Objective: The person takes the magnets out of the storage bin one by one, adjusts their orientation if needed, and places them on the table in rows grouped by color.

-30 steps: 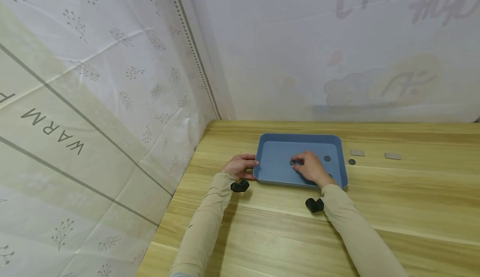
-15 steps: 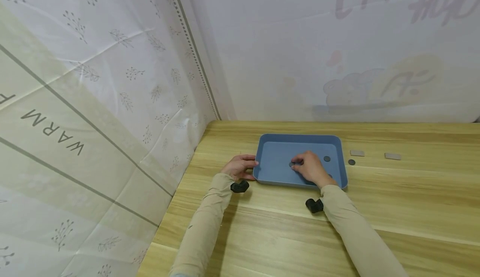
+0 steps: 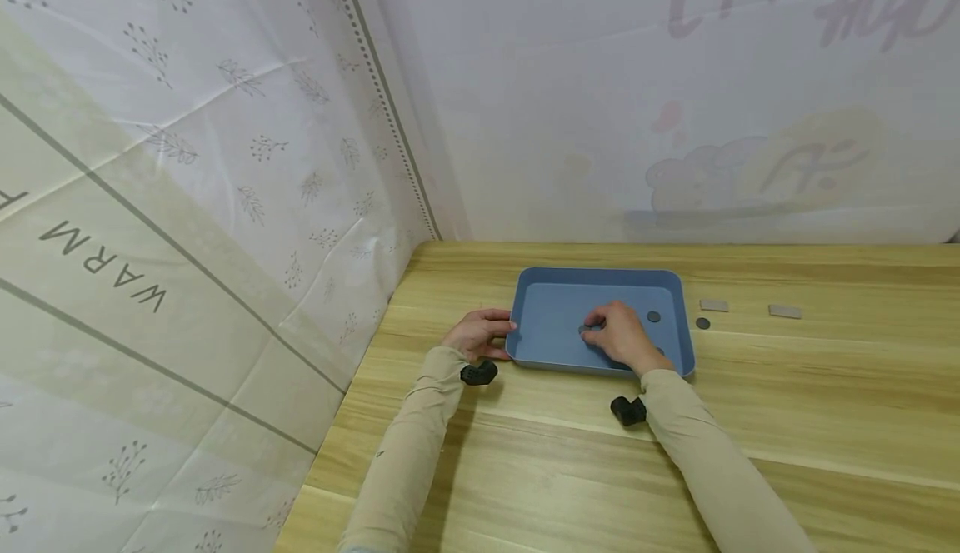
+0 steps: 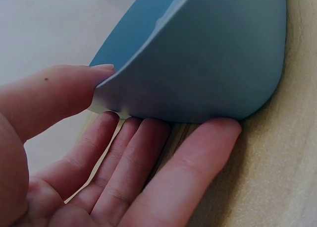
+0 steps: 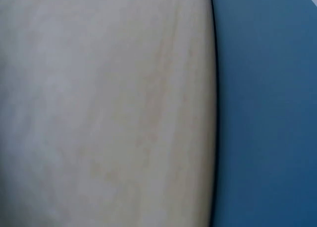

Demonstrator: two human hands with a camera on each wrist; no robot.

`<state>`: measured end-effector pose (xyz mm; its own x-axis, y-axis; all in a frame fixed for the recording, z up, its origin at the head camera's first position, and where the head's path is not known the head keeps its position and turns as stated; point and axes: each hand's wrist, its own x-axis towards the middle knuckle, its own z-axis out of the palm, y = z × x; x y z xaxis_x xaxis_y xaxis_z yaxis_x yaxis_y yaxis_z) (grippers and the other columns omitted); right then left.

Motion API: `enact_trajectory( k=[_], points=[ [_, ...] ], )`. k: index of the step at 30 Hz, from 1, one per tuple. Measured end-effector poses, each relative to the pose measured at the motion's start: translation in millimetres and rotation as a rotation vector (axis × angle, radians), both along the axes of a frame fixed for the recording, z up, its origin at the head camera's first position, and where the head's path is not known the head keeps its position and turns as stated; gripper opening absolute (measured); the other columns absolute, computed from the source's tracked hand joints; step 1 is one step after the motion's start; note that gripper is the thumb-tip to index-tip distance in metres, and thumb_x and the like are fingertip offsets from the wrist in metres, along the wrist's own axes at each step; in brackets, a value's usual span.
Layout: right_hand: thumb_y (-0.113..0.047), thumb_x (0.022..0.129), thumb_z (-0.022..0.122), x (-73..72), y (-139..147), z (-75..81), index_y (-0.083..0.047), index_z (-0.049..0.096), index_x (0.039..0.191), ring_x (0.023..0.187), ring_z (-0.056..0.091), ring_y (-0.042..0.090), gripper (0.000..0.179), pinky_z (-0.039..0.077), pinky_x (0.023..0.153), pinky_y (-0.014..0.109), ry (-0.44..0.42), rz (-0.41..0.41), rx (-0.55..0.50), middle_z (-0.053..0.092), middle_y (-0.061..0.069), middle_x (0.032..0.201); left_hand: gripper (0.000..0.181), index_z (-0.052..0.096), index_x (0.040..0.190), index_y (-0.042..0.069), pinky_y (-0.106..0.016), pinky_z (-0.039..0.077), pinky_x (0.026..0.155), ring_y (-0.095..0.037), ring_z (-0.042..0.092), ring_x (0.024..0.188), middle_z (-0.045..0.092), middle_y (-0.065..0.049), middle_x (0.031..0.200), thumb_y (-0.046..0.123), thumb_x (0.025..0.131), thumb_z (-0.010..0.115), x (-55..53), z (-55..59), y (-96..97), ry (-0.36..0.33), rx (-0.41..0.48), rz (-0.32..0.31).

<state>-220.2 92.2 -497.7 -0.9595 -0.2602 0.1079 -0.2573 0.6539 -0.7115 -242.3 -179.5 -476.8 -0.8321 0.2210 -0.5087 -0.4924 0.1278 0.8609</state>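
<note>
My left hand (image 3: 480, 332) holds the left end of a shallow blue tray (image 3: 540, 274). In the left wrist view the thumb (image 4: 64, 90) lies over the tray's rim, and the fingers (image 4: 141, 162) meet the lower part of its outer wall. Inside the tray, my right hand (image 3: 622, 336) pinches a small dark disc (image 3: 582, 330) between thumb and fingertips, low over the tray floor. A second dark disc (image 3: 654, 316) lies to the right of this hand. A third (image 3: 661, 351) is mostly hidden by the wrist.
Right of the tray, another dark disc (image 3: 702, 323) lies on the wooden table (image 3: 825, 411). Near it are two flat grey rectangular pieces (image 3: 714, 306). A printed cloth (image 3: 525, 120) hangs behind the table and along its left side. The right wrist view is blurred.
The pinched disc has shifted slightly left and toward the person, now showing less beyond the fingertips. The left hand and the tray have stayed in place.
</note>
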Motion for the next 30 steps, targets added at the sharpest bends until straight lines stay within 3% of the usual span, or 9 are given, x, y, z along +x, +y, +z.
enact_trajectory(
  k=[17,30],
  points=[
    [-0.015,0.082,0.071,-0.5,-1.4,3.2,-0.001,0.073,0.090,0.086,0.062,0.031,0.016,0.053,0.075,0.044,-0.057,-0.048,0.031,0.068,0.016,0.093,0.050,0.050,0.138,0.003,-0.039,0.061,0.069,-0.018,0.067,0.088,0.064,-0.013,0.114,0.005,0.091,0.065,-1.4,-2.5,-0.2,0.009,-0.007,-0.002],
    [-0.020,0.082,0.070,0.4,-0.1,6.4,-0.001,0.072,0.096,0.087,0.063,0.030,0.025,0.055,0.075,0.043,-0.096,-0.065,0.031,0.069,0.016,0.099,0.047,0.053,0.136,0.004,-0.038,0.061,0.067,-0.017,0.068,0.087,0.065,-0.012,0.113,0.006,0.090,0.065,-0.6,-2.2,0.6,0.010,-0.017,0.002]
  ],
)
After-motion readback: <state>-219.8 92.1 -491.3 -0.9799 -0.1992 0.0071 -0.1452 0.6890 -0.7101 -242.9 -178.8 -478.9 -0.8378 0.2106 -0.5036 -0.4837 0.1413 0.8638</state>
